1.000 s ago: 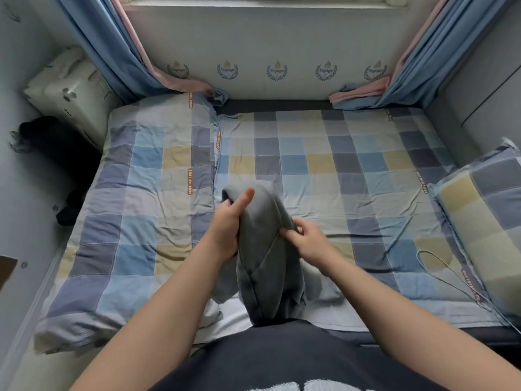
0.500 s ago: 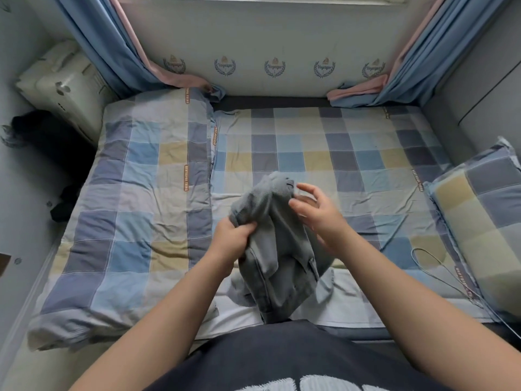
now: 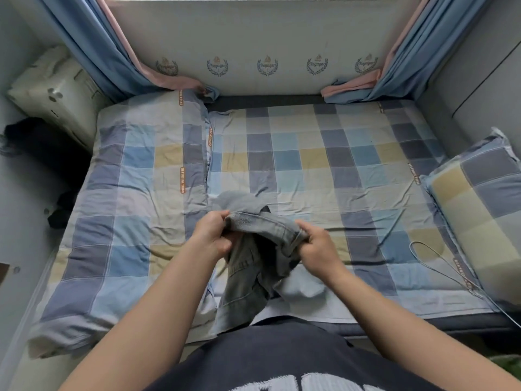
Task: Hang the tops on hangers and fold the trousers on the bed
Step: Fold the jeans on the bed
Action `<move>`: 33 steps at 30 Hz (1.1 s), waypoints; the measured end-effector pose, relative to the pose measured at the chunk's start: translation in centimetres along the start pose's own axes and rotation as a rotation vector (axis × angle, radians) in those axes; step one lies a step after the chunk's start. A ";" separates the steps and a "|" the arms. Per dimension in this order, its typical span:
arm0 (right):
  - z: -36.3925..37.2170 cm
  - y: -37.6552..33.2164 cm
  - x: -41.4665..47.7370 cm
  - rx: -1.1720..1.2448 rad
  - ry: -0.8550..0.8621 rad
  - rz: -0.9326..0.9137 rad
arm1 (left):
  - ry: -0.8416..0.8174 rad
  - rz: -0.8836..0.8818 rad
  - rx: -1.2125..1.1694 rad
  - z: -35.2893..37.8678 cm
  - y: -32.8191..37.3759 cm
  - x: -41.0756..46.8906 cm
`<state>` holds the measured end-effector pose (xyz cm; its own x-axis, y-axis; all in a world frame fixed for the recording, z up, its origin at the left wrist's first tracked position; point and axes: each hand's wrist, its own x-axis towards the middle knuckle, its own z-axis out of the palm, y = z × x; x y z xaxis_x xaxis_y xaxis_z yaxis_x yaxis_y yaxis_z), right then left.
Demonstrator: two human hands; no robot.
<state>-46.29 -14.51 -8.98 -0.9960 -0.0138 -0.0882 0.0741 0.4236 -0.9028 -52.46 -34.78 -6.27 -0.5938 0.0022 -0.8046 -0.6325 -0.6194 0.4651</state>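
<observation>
A pair of grey denim trousers (image 3: pixel 248 280) hangs bunched over the near edge of the bed (image 3: pixel 324 170), its lower part draping down toward my body. My left hand (image 3: pixel 212 235) grips the waistband at its left end. My right hand (image 3: pixel 315 249) grips the same waistband at its right end, so the band stretches between the two hands. A thin wire hanger (image 3: pixel 439 263) lies on the sheet to the right of my right hand.
A folded checked quilt (image 3: pixel 132 198) covers the bed's left side. A checked pillow (image 3: pixel 485 210) sits at the right edge. Blue and pink curtains (image 3: pixel 93 46) hang at both far corners. A white appliance (image 3: pixel 53 91) and dark clothes (image 3: pixel 36 145) lie left of the bed.
Both hands have shifted along the trousers to the waistband and pulled it out sideways between them. The garment has dropped lower, nearer the bed's front edge.
</observation>
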 end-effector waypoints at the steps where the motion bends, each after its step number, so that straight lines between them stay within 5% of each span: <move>1: -1.1 -0.8 0.7 0.005 0.013 -0.015 | 0.019 0.029 0.056 -0.7 0.1 0.3; 5: -3.9 -4.4 3.8 -0.089 -0.027 -0.097 | 0.012 0.281 0.452 -1.6 -1.4 -1.0; 8: -3.4 -6.8 5.4 -0.275 -0.094 -0.152 | -0.174 0.548 0.685 -1.1 -2.3 -2.9; 12: -2.8 -9.5 6.7 -0.373 -0.081 -0.182 | -0.396 0.608 0.950 -1.0 -3.8 -4.3; 24: -2.7 -12.2 6.8 -0.386 -0.062 -0.226 | 0.175 0.797 1.237 3.1 -6.3 -2.2; 33: -6.6 -7.6 7.9 -0.449 -0.001 -0.060 | 0.461 0.961 1.140 -4.0 -2.3 1.4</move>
<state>-55.07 -11.86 0.01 -0.9978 -0.0511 -0.0415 -0.0132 0.7727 -0.6347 -49.88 -36.53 -9.96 -0.9187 -0.3948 0.0082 -0.2750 0.6544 0.7043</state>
